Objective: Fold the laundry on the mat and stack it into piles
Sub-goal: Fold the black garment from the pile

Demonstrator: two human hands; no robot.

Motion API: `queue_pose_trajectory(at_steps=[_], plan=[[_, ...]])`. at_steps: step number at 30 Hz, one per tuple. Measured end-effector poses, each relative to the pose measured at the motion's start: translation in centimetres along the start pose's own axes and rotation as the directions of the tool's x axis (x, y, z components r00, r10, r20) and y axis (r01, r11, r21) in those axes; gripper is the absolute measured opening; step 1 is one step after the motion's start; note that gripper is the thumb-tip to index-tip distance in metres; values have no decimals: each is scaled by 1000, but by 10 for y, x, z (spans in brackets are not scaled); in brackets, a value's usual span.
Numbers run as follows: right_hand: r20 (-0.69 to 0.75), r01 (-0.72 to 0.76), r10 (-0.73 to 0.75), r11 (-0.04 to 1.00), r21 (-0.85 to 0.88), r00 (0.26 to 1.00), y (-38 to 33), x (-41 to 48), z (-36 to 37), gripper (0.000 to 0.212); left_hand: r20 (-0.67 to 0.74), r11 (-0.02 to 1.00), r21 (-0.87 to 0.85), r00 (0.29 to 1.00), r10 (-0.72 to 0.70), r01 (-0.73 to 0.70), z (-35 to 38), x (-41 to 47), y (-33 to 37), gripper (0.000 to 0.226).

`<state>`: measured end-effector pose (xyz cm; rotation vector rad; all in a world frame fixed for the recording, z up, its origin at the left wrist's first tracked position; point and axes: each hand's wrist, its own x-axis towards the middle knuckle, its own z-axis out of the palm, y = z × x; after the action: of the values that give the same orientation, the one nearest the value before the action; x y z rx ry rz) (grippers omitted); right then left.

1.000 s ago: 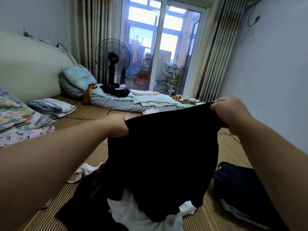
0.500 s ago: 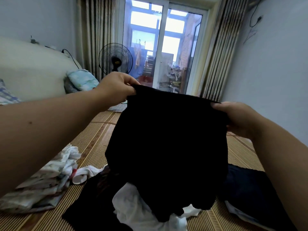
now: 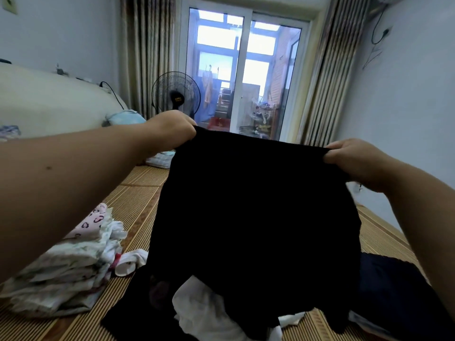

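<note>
Head camera is showing the person holding a black garment (image 3: 256, 217) up in the air in front of them, the left hand (image 3: 170, 132) pinching its top edge at one corner and the right hand (image 3: 354, 161) gripping the opposite corner, both hands closed tight on the cloth so the top edge is stretching almost straight between them, the left end sitting a little higher. The garment is hanging down flat and unfolded, its lower hem brushing or just clearing the loose heap below; what kind of garment it is cannot be told, since the fabric is reading as one dark mass. Judging by how things are lying, the task is looking partly done: a pile of light folded clothes (image 3: 66, 274) is sitting on the woven mat (image 3: 138, 207) to the left, with a heart-printed piece on top, and a dark folded pile (image 3: 394, 286) is resting on the mat to the right. Still waiting are the black piece in hand, a crumpled white garment (image 3: 204, 311) directly beneath it, more dark cloth spread under that, and a small white item (image 3: 130, 263) lying loose beside the left pile, so several pieces are remaining before everything is stacked
</note>
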<state>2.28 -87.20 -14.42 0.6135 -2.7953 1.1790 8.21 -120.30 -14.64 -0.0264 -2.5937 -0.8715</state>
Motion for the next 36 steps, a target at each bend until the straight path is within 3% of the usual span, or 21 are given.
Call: queue_pose_trajectory(at_steps=[2,3,5,7,8,9,10,12,13,15,18,20,22,24,26,28,30,32,36], plan=[[46,-12,6,991,135,999,5,-3,7,17,32,931,-358,997,-68,75,5,0,-7,7],[57,-2,-7,989,150,998,6,-5,12,17,74,887,-453,995,-68,95,7,-1,-12,20],[82,-3,-17,970,243,997,8,-9,18,13,140,886,-460,990,15,51,12,-5,-17,41],[170,-47,-16,931,363,985,6,-16,16,15,205,971,-230,973,109,-61,9,-8,-19,51],[218,-47,-31,939,341,975,9,-16,11,25,251,991,-19,959,131,-130,6,-10,-21,50],[246,-35,-28,968,249,969,11,-17,7,33,269,950,237,953,136,-203,2,-13,-23,44],[245,-12,-11,995,94,970,13,-17,3,35,266,848,446,947,179,-286,-1,-14,-26,34],[132,39,-8,971,-235,991,16,-15,0,20,225,700,616,932,283,-362,-5,-13,-32,16],[36,36,-27,956,-292,999,19,-13,-1,12,153,694,635,936,316,-338,-7,-13,-32,16],[-180,46,-74,986,-157,981,22,-7,-3,10,-66,801,560,953,297,-211,-12,-7,-29,23],[-374,108,-16,968,227,927,17,0,-7,15,-274,979,200,961,33,23,-21,5,-16,22],[-464,181,-12,930,321,886,5,1,-10,16,-253,978,-189,958,-136,89,-28,11,-8,19],[-568,282,-54,904,321,821,-12,-1,-14,11,-278,911,-407,940,-197,71,-37,16,-1,20],[-672,374,-103,887,271,733,-30,-5,-22,16,-413,927,-373,903,-119,-48,-47,17,7,20],[-751,434,-126,871,228,648,-45,-11,-33,27,-571,936,-285,821,8,-207,-58,11,21,25],[-783,472,-146,858,204,604,-55,-17,-45,34,-655,913,-232,748,109,-336,-67,1,33,19],[-778,478,-166,858,189,606,-59,-21,-51,36,-691,899,-192,704,161,-394,-72,-6,41,15],[-753,430,-177,890,153,634,-58,-23,-49,35,-685,905,-154,703,190,-395,-71,-10,41,14],[-656,302,-153,946,119,739,-37,-13,-32,31,-551,970,-46,816,175,-239,-54,-6,17,20]])
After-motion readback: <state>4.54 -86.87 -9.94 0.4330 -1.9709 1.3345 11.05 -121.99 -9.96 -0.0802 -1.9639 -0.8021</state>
